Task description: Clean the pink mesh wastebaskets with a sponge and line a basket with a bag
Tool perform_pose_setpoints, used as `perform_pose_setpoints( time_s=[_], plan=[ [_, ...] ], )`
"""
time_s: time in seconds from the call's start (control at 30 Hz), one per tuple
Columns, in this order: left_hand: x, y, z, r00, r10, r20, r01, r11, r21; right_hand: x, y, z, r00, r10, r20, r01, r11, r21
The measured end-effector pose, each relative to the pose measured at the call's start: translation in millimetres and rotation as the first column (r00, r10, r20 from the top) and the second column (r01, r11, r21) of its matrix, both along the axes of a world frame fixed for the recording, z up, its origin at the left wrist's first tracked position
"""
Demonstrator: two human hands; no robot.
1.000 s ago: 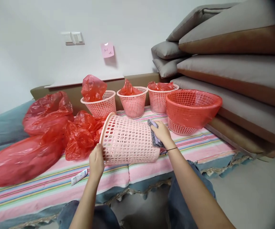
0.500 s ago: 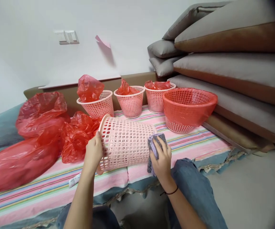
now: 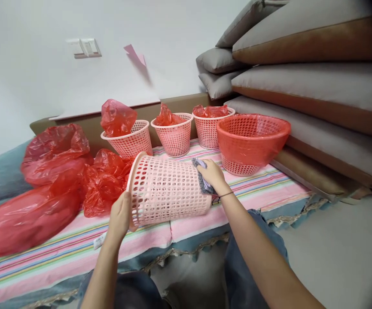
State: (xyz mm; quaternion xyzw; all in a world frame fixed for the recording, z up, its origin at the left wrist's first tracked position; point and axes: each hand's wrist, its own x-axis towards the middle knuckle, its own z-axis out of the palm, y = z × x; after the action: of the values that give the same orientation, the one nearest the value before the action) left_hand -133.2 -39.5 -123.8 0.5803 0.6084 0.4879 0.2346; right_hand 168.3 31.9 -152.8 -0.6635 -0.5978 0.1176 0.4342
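Observation:
A pale pink mesh basket [image 3: 168, 191] lies on its side on the striped cloth [image 3: 257, 199], its open mouth turned to the left. My left hand [image 3: 120, 214] grips the rim at the mouth. My right hand [image 3: 210, 175] is closed on a grey cloth [image 3: 201, 177] and presses it against the basket's base end.
Three upright pink baskets [image 3: 173, 137] with red plastic bags stand along the back. A basket lined with a red bag [image 3: 252, 139] sits to the right. Loose red plastic bags [image 3: 53, 180] pile up on the left. Grey cushions [image 3: 308, 81] stack at the right. A small tube [image 3: 99, 241] lies by my left wrist.
My right hand with the grey cloth moved from the basket's lower near side up to its far base end. My left hand slid down the rim.

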Motion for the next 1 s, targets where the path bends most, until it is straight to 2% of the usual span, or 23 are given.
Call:
perform_pose_setpoints(
  time_s=[0.1,0.17,0.23,0.33,0.43,0.57,0.67,0.73,0.83,0.9,0.97,1.0],
  plan=[
    [2,-1,-22.7,0.994,0.109,0.032,-0.109,0.994,-0.002,1,10,2.3,1.0,0.0,-0.004,0.0,1.0,0.006],
    [5,1,-28.7,0.988,0.153,0.033,-0.153,0.988,0.005,-2,2,-2.1,1.0,0.001,0.0,-0.001,0.999,0.046],
    [8,5,-28.2,0.984,0.173,0.039,-0.174,0.985,0.002,-9,-18,-13.9,1.0,-0.015,0.002,0.015,0.992,0.125],
    [10,15,-22.0,0.983,0.172,0.057,-0.171,0.985,-0.029,-28,-58,-44.2,0.996,-0.089,0.008,0.083,0.947,0.311],
    [10,26,-16.2,0.986,0.153,0.066,-0.149,0.987,-0.063,-50,-94,-81.0,0.984,-0.165,0.074,0.124,0.914,0.387],
    [11,40,-12.6,0.988,0.147,0.054,-0.143,0.988,-0.064,-69,-123,-125.9,0.979,-0.157,0.131,0.101,0.929,0.355],
    [14,44,-12.7,0.988,0.147,0.048,-0.145,0.988,-0.053,-63,-132,-144.3,0.996,-0.076,0.04,0.064,0.969,0.239],
    [15,45,-13.4,0.988,0.145,0.045,-0.143,0.988,-0.05,-46,-129,-142.2,0.997,-0.038,-0.063,0.049,0.983,0.179],
    [14,46,-13.9,0.989,0.145,0.04,-0.143,0.988,-0.049,0,-108,-117.7,0.996,-0.008,-0.093,0.024,0.986,0.166],
    [14,46,-13.3,0.988,0.15,0.037,-0.148,0.988,-0.052,36,-85,-96.0,0.999,-0.015,0.031,0.011,0.992,0.128],
    [13,48,-11.7,0.987,0.156,0.034,-0.153,0.986,-0.058,67,-59,-79.6,0.973,-0.006,0.229,0.013,0.999,-0.031],
    [13,49,-10.7,0.987,0.158,0.034,-0.156,0.986,-0.062,78,-46,-75.2,0.962,0.004,0.272,0.017,0.997,-0.076]
  ],
)
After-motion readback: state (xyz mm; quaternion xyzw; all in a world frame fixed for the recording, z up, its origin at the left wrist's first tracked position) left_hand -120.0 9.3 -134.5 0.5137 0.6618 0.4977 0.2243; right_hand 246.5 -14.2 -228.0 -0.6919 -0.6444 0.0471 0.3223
